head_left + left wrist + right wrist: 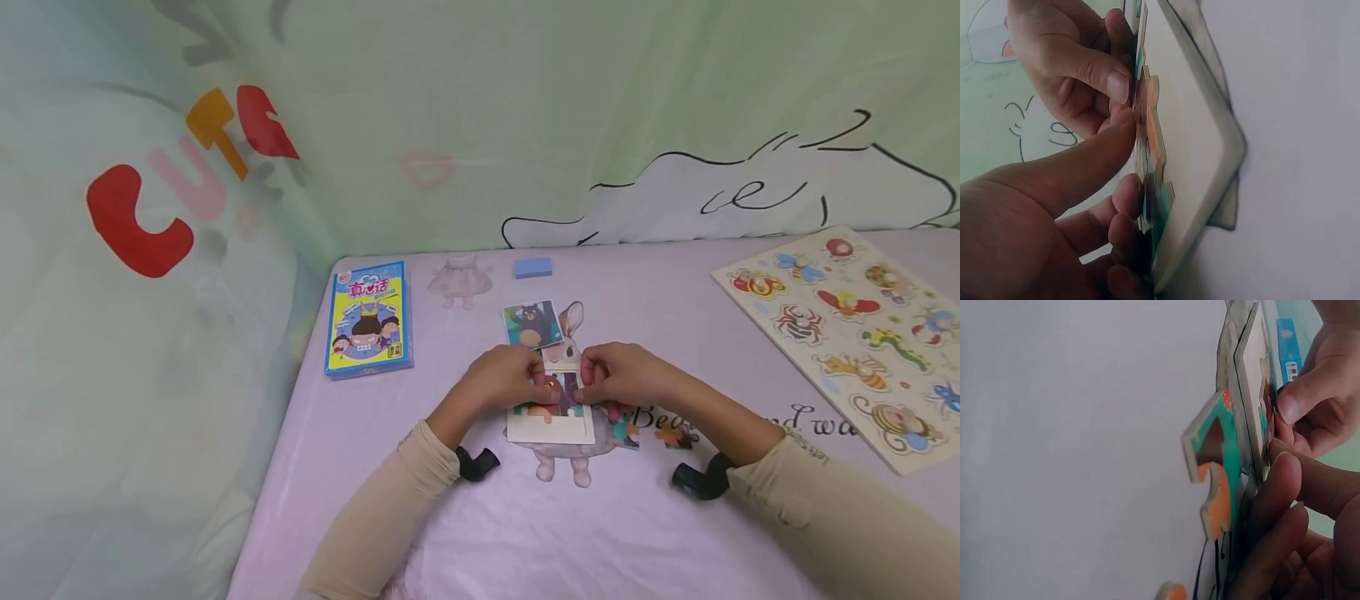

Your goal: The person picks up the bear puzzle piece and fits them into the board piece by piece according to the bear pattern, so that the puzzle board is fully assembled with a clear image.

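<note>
In the head view, a cream puzzle tray (551, 431) lies mid-table with joined jigsaw pieces (546, 408) showing a brown bear. My left hand (510, 379) pinches the left part of these pieces, its thumb on top and fingers curled by the tray's edge. Opposite, my right hand (622, 375) pinches a dark puzzle piece (568, 387) at the picture's right side. In the left wrist view, both thumbs nearly meet over an orange-edged piece (1155, 125) standing above the tray floor. Beside my right fingers lies a loose teal and orange puzzle piece (1225, 450).
A bear picture card (532, 323) lies just beyond the tray, with a small blue block (533, 267) farther back. At left stands a blue and yellow card box (367, 321). An insect puzzle board (847, 333) occupies the right. Another loose piece (672, 436) lies near my right forearm.
</note>
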Demonstrator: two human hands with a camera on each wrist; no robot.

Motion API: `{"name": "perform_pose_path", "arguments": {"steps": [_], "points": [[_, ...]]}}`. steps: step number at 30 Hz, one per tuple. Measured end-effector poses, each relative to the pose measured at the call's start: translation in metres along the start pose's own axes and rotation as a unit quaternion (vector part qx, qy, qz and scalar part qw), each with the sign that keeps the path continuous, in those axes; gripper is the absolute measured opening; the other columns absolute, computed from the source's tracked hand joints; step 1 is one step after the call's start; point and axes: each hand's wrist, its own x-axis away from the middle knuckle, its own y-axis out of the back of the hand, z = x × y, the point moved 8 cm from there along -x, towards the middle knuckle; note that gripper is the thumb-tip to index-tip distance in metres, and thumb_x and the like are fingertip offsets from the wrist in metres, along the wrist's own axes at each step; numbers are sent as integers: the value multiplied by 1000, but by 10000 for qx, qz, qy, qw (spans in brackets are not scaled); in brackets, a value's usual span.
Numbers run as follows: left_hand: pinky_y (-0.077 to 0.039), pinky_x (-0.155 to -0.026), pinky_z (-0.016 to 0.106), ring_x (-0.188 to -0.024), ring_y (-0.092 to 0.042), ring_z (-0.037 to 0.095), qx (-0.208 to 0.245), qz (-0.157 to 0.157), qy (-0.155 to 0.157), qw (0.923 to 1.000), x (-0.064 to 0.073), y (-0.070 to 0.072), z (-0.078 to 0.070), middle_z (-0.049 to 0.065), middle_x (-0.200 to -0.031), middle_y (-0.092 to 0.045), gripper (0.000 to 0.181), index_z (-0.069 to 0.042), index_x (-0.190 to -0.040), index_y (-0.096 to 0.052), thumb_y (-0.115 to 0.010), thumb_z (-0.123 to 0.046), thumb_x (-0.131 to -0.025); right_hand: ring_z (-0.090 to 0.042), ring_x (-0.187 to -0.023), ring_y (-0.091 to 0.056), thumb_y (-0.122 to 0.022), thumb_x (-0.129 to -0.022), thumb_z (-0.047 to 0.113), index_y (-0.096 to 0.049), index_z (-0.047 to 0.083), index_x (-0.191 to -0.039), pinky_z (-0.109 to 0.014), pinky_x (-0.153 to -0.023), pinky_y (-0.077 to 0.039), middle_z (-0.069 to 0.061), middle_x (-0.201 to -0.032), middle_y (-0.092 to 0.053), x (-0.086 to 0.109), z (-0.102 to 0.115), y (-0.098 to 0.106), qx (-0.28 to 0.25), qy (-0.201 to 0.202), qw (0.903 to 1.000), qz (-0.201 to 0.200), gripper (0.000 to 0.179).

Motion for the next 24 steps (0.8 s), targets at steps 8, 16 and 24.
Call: {"name": "perform_pose_path", "arguments": {"steps": [8,16,24], "points": [[-36,-55,26,-65,-53,10,-109,-59,165,9998,1,2,-2,-7,-68,-57,31,-21,-76,-63,-82,-45,-84,-15,-52,-61,-80,-88,24,-56,9,-92,-27,-53,-47,-3,-69,-57,-1,-1,0,46,-22,10000,20,29],[-36,-55,26,-65,-53,10,-68,-66,198,9998,3,3,-4,-7,-68,-57,31,-20,-75,-63,-83,-43,-83,-15,-52,-61,-80,-88,24,-56,8,-92,-27,-54,-47,-3,-68,-57,-1,0,0,46,29,10000,19,29],[-36,-53,27,-63,-53,11,-61,-21,294,9995,3,3,-6,-7,-67,-56,32,-20,-73,-62,-82,-42,-84,-15,-51,-60,-80,-88,23,-56,9,-91,-27,-54,-46,-2,-66,-58,0,2,0,148,143,9998,13,29]]}}
